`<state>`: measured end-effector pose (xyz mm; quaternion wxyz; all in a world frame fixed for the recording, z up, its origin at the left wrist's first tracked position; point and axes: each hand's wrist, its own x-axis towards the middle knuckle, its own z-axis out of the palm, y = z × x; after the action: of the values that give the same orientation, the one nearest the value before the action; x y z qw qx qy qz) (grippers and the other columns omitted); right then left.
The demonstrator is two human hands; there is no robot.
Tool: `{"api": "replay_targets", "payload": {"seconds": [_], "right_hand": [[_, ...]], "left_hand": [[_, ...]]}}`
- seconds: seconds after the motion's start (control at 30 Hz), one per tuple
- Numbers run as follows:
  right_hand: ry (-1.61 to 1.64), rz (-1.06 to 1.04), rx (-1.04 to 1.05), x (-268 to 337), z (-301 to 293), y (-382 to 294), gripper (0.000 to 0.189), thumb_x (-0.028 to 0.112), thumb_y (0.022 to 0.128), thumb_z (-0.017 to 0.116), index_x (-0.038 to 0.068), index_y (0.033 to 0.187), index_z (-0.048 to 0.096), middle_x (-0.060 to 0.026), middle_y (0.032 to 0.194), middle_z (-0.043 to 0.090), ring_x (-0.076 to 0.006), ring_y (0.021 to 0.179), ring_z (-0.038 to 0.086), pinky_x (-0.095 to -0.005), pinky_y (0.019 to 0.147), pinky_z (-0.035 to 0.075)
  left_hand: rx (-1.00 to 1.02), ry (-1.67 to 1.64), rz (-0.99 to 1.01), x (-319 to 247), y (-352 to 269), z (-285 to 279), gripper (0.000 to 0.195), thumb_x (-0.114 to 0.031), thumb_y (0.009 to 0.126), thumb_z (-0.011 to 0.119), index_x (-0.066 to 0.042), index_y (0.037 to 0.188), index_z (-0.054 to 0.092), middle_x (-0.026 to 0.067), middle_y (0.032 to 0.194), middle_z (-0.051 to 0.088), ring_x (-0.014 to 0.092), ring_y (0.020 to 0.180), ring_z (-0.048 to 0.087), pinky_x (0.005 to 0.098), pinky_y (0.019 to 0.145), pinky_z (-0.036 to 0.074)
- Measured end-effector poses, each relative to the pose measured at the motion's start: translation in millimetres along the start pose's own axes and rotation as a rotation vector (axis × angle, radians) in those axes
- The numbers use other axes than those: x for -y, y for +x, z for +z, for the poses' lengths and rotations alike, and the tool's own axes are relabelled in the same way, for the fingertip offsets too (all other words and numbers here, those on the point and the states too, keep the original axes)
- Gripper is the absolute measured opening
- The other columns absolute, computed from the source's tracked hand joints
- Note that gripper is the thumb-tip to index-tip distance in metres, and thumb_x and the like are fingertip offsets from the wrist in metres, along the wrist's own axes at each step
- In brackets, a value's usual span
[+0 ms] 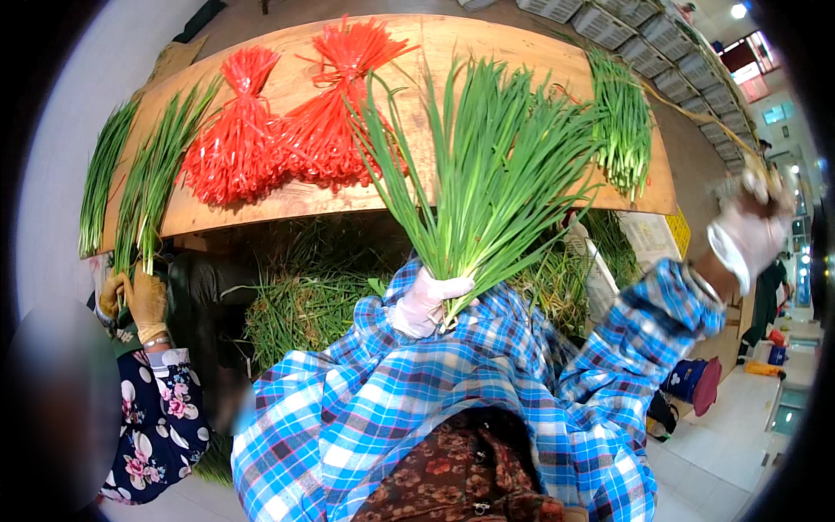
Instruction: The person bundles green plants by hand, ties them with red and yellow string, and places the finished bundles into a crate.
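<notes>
My left hand [427,303], in a white glove, grips the white stem ends of a fanned bunch of green garlic chives [483,183], its leaves spread up over the wooden table's near edge. Out to the right, my gloved right hand [753,215] is raised and blurred, with pale brown strands at its fingers; whether it grips them cannot be told. Two bundles of red plastic ties [235,140] [339,111] lie on the wooden table [300,212]. A neat chive bunch [620,124] lies at the table's right end.
At the left, a co-worker's gloved hands [140,297] hold chives [153,176]; another bunch [107,176] lies beside them. Loose greens [306,320] are heaped below the table, near a white crate [593,261]. Stacked grey crates [659,59] stand behind. A blue bucket [688,378] is at right.
</notes>
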<state>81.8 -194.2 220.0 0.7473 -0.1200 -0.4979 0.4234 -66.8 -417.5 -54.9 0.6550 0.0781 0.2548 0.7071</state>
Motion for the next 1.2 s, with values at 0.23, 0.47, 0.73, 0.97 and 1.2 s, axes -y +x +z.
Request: {"api": "replay_targets", "payload": {"seconds": [0.23, 0.47, 0.73, 0.97, 1.2], "right_hand": [[-1.444, 0.543, 1.408, -0.3, -150.9, -119.6, 0.013, 0.01, 0.08, 0.049, 0.012, 0.091, 0.055, -0.0093, 0.1, 0.042, -0.0218, 0.076, 0.05, -0.0331, 0.062, 0.044], [-1.382, 0.052, 1.468, -31.0, -156.9, -201.7, 0.013, 0.014, 0.072, 0.061, 0.017, 0.085, 0.064, -0.0022, 0.081, 0.063, -0.0195, 0.064, 0.061, -0.0297, 0.051, 0.049], [0.218, 1.451, 0.246, -85.3, -73.0, -260.5, 0.056, 0.02, 0.081, 0.06, 0.005, 0.128, 0.034, -0.0074, 0.12, 0.048, -0.0194, 0.106, 0.048, -0.0335, 0.09, 0.039], [0.411, 1.307, -0.05, -100.9, -69.3, -305.6, 0.053, 0.019, 0.076, 0.066, 0.007, 0.122, 0.041, -0.0035, 0.115, 0.05, -0.0187, 0.106, 0.046, -0.0317, 0.093, 0.036], [0.642, 1.295, 0.029, -99.7, -75.4, -308.8, 0.056, 0.002, 0.074, 0.06, 0.011, 0.125, 0.04, -0.0037, 0.12, 0.047, -0.02, 0.111, 0.044, -0.0333, 0.096, 0.034]], "left_hand": [[-0.071, 0.14, -0.009, -1.9, -4.2, 12.6, 0.038, 0.0, 0.073, 0.062, 0.001, 0.11, 0.05, 0.0084, 0.094, 0.058, 0.015, 0.074, 0.058, 0.0276, 0.06, 0.052], [-0.088, 0.184, 0.058, -7.2, -7.2, 19.4, 0.035, 0.002, 0.074, 0.058, 0.002, 0.109, 0.051, 0.0101, 0.092, 0.059, 0.017, 0.072, 0.059, 0.0275, 0.059, 0.051], [-0.152, 0.558, 0.192, 4.2, -5.5, 22.5, 0.037, 0.002, 0.074, 0.062, 0.0, 0.11, 0.051, 0.0068, 0.1, 0.059, 0.016, 0.085, 0.057, 0.0277, 0.073, 0.048], [-0.008, 1.049, 0.439, 10.0, -1.3, 18.3, 0.063, 0.005, 0.072, 0.06, -0.005, 0.129, 0.035, 0.0105, 0.127, 0.042, 0.02, 0.115, 0.042, 0.0294, 0.093, 0.036], [-0.108, 1.515, 0.459, -10.4, -10.7, 22.0, 0.067, -0.003, 0.07, 0.062, -0.01, 0.131, 0.033, 0.0173, 0.129, 0.037, 0.032, 0.117, 0.04, 0.0335, 0.095, 0.036]]}}
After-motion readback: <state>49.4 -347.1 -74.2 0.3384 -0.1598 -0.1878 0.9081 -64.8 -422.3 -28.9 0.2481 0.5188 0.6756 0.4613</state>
